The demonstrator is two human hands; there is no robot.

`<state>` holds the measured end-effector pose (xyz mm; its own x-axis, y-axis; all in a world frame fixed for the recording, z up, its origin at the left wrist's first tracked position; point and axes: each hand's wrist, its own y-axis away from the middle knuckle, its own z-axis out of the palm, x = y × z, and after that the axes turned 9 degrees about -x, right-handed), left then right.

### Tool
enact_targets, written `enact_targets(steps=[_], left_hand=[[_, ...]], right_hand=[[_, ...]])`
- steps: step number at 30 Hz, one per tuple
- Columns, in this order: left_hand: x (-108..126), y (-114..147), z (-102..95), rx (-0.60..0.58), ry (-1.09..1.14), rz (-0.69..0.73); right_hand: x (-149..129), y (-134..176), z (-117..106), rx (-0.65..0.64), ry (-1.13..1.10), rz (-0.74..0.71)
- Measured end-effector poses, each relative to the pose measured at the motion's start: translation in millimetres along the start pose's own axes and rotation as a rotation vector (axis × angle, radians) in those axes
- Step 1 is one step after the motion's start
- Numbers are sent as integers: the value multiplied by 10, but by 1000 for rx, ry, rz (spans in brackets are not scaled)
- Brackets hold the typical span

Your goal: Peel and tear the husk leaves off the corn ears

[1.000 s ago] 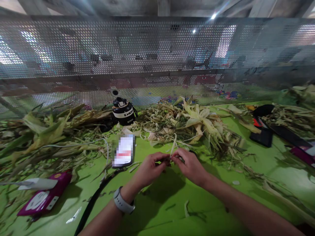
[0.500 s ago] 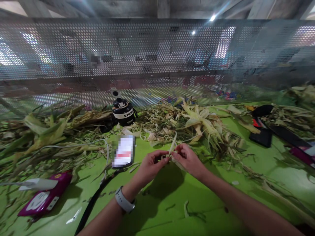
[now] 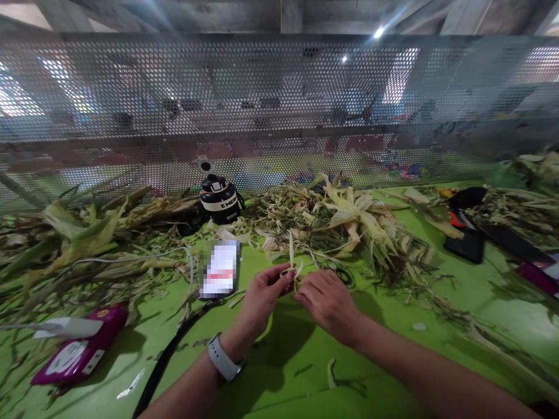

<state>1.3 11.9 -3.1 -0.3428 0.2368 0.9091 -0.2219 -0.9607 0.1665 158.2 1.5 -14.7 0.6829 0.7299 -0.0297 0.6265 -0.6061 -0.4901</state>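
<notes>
Over the green table, my left hand (image 3: 264, 295) pinches a pale corn husk strip (image 3: 292, 249) that stands upright from the fingertips, with thin curled ends around it. My right hand (image 3: 331, 302) is closed just beside it, back of the hand up, its fingertips at the lower end of the same husk piece; the exact grip is partly hidden. Just beyond the right knuckles lie dark-handled scissors (image 3: 344, 275). A heap of shredded husks (image 3: 288, 215) spreads behind the hands, with a large pale husk (image 3: 349, 212) on top.
A phone (image 3: 220, 270) lies to the left of my hands, near a black bottle (image 3: 219, 201) with its lid up. Purple tissue pack (image 3: 82, 349) sits at left. Dark phone (image 3: 465, 244) lies at right. A perforated metal screen (image 3: 271, 105) closes the back.
My right hand has turned over and moved slightly down, uncovering the scissors. The husk strip has shifted left and now stands straighter in my left hand.
</notes>
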Motion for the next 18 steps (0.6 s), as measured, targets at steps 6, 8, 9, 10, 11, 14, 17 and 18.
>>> enact_targets(steps=[6,8,9,10,11,14,17,18], left_hand=[[-9,13,10,-52,-74,31],[-9,14,7,-92,-87,38],[-7,15,7,-108,-90,34],[-5,18,7,-121,-94,27],[-2,22,9,-133,-104,20],[12,46,18,-169,-124,15],[22,70,21,-219,-145,23],[20,72,18,-230,-157,24]], right_hand=[[11,-4,-54,-16,-337,162],[52,-22,-99,-5,-517,356],[75,-30,-113,-5,-600,426],[96,-37,-119,-12,-676,465],[115,-42,-117,-19,-744,473],[146,-43,-78,-19,-857,416],[152,-35,-38,-3,-869,401],[152,-33,-33,-3,-864,400]])
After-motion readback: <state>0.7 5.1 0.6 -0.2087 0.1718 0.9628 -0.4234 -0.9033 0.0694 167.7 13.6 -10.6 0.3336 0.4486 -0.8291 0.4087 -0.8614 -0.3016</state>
